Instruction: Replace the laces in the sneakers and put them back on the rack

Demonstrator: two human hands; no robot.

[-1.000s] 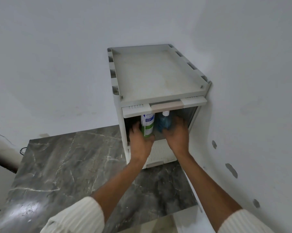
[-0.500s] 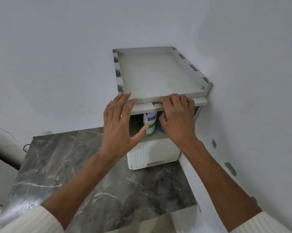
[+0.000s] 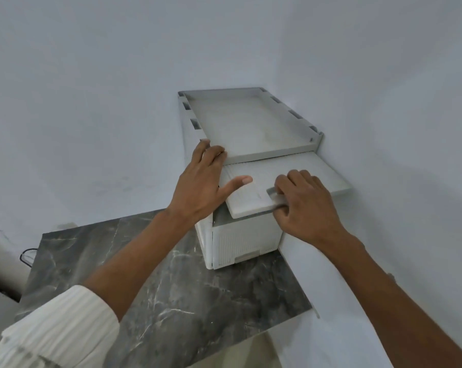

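The right hand (image 3: pixel 304 208), at 3 o'clock of the flat, open left hand (image 3: pixel 200 187) resting on the cabinet (image 3: pixel 240 243), grips the raised door (image 3: pixel 264 168) by its handle (image 3: pixel 272 193); should that grip slip, the door may slam down; sneakers and laces are out of view.

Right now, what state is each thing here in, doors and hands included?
Upper door: lifted level, sticking out under the top tray.
Lower door: shut.
Left hand: open, fingers on the top tray's corner, thumb on the upper door.
Right hand: curled round the upper door's handle.
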